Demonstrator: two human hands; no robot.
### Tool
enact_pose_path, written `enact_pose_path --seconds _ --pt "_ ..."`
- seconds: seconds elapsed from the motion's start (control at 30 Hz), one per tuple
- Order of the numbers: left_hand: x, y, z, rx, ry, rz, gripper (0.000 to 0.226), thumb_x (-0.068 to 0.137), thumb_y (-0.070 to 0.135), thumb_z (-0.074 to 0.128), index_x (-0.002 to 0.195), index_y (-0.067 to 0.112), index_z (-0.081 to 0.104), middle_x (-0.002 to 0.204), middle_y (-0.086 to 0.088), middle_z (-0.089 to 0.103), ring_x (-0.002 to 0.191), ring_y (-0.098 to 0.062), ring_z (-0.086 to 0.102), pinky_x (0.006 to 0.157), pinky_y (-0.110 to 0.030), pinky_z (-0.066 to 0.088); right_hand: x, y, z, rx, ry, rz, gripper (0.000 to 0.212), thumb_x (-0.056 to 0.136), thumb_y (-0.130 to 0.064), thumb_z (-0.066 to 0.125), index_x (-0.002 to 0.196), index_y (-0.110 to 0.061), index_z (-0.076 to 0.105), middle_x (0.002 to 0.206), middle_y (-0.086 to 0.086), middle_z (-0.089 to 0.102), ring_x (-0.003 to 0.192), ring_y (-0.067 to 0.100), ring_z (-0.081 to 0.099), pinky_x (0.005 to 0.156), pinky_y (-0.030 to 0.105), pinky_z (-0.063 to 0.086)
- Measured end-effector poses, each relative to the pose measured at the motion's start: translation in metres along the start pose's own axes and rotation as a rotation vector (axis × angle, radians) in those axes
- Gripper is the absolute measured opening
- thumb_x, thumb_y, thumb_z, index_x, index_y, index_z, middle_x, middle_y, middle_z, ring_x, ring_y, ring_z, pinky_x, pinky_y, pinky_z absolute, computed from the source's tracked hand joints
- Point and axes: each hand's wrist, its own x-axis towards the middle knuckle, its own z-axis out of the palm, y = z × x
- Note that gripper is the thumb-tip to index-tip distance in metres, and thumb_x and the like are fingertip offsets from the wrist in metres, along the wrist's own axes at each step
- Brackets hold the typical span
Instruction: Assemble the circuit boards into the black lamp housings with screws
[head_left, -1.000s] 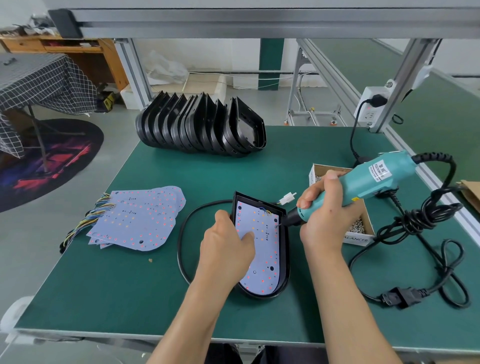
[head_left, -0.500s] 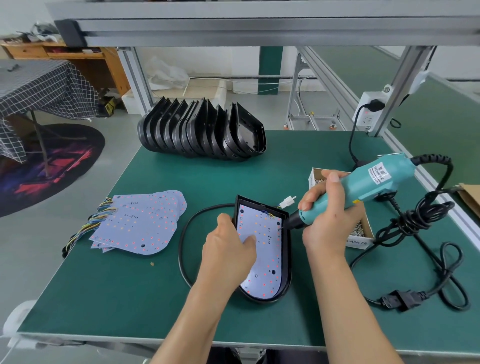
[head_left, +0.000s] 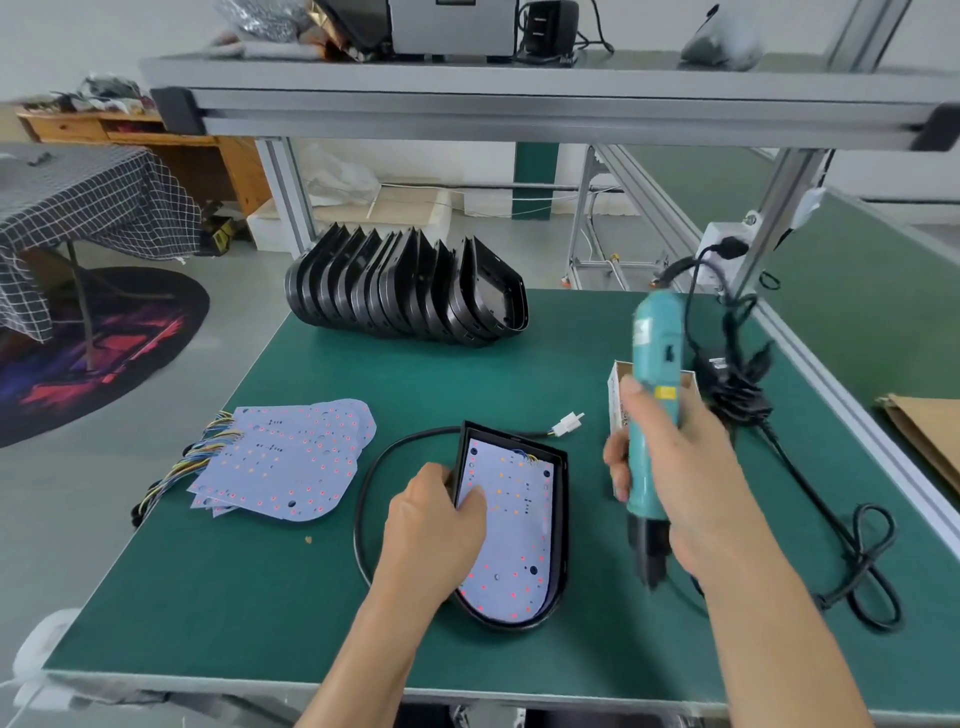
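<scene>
A black lamp housing (head_left: 562, 525) lies flat on the green table in front of me, with a pale circuit board (head_left: 519, 525) seated inside it. My left hand (head_left: 436, 525) grips the housing's left wall, fingers lying on the board. My right hand (head_left: 675, 467) grips a teal electric screwdriver (head_left: 649, 395) held nearly upright to the right of the housing, its black tip pointing down and clear of the board. A stack of loose circuit boards (head_left: 291, 457) with coloured wires lies to the left. A row of empty black housings (head_left: 405, 286) stands at the back.
A small cardboard box of screws (head_left: 618, 400) sits behind my right hand. The screwdriver's black cable (head_left: 862, 561) coils over the table's right side toward a wall socket (head_left: 722, 249). The housing's cable loops left, ending in a white connector (head_left: 567, 425). A shelf runs overhead.
My right hand has lifted the screwdriver off the board's upper right corner and swung it upright, to the right of the housing. My left hand stays on the housing.
</scene>
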Motion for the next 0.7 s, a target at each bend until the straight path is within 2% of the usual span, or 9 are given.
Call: enact_pose_path --seconds 0.07,0.13,0.2,0.27,0.37,0.43,0.5,0.6,0.7 --pt "-0.002 -0.003 -0.005 -0.026 0.016 0.008 0.016 0.098 0.03 0.058 0.099 0.014 0.06 0.09 -0.003 0.068 0.085 -0.028 0.066 0.068 -0.036 0.048 -0.02 0.01 -0.004 -0.195 -0.09 0.074 0.027 0.095 -0.053 0.065 0.1 -0.027 0.059 0.064 0.0 0.064 0.049 0.017 0.054 0.049 0.034 0.049" --pt "-0.004 -0.007 -0.011 -0.043 0.058 0.012 0.013 0.098 0.028 0.059 0.091 0.016 0.061 0.081 0.0 0.068 0.082 -0.028 0.066 0.069 -0.037 0.049 -0.03 0.024 -0.004 -0.388 -0.099 0.095 0.022 0.099 -0.048 0.06 0.105 -0.027 0.056 0.072 -0.001 0.068 0.054 0.014 0.062 0.058 0.038 0.055" --pt "-0.006 -0.01 -0.015 -0.061 0.091 -0.004 0.018 0.098 0.027 0.059 0.084 0.017 0.057 0.071 0.003 0.063 0.078 -0.029 0.065 0.066 -0.036 0.047 -0.034 0.033 -0.004 -0.651 -0.073 0.091 0.025 0.099 -0.05 0.058 0.11 -0.029 0.049 0.087 0.0 0.069 0.07 0.018 0.07 0.07 0.042 0.058" --pt "-0.007 -0.013 -0.017 -0.059 0.107 -0.009 0.02 0.098 0.029 0.059 0.082 0.018 0.056 0.069 0.003 0.06 0.078 -0.03 0.065 0.071 -0.037 0.05 -0.033 0.04 0.003 -0.89 -0.061 0.078 0.031 0.098 -0.051 0.058 0.114 -0.027 0.045 0.097 0.0 0.066 0.084 0.027 0.068 0.077 0.042 0.055" --pt "-0.01 -0.016 -0.016 0.062 0.173 0.014 0.016 0.098 0.034 0.06 0.092 0.019 0.061 0.091 0.004 0.063 0.095 -0.027 0.06 0.089 -0.041 0.049 -0.03 0.048 0.015 -1.109 0.012 0.035 0.035 0.098 -0.049 0.059 0.109 -0.021 0.043 0.101 0.005 0.066 0.094 0.036 0.066 0.071 0.039 0.049" --pt "-0.012 -0.017 -0.014 0.192 0.239 -0.003 0.02 0.096 0.041 0.062 0.102 0.022 0.065 0.115 0.003 0.051 0.117 -0.027 0.046 0.102 -0.042 0.038 -0.029 0.049 0.02 -1.207 0.056 0.015 0.034 0.098 -0.05 0.058 0.109 -0.021 0.042 0.103 0.005 0.068 0.097 0.035 0.068 0.066 0.036 0.042" --pt "-0.014 -0.017 -0.014 0.249 0.269 -0.034 0.023 0.095 0.047 0.064 0.106 0.026 0.067 0.131 -0.001 0.041 0.129 -0.028 0.033 0.107 -0.045 0.028 -0.027 0.048 0.021 -1.249 0.084 -0.001 0.033 0.097 -0.05 0.057 0.11 -0.023 0.043 0.096 0.0 0.066 0.094 0.032 0.069 0.064 0.034 0.039" --pt "-0.016 -0.021 -0.016 0.227 0.25 -0.096 0.03 0.093 0.053 0.064 0.104 0.026 0.068 0.141 -0.006 0.036 0.136 -0.031 0.027 0.115 -0.05 0.026 -0.027 0.049 0.019 -1.288 0.106 -0.037 0.033 0.098 -0.051 0.057 0.103 -0.025 0.037 0.077 -0.008 0.047 0.09 0.028 0.069 0.06 0.033 0.037" --pt "-0.018 -0.026 -0.017 0.2 0.244 -0.129 0.033 0.091 0.056 0.065 0.101 0.025 0.067 0.142 -0.008 0.036 0.137 -0.033 0.027 0.114 -0.05 0.027 -0.028 0.049 0.02 -1.34 0.094 -0.055 0.036 0.1 -0.052 0.055 0.103 -0.025 0.031 0.097 -0.003 0.065 0.095 0.027 0.071 0.061 0.033 0.038"
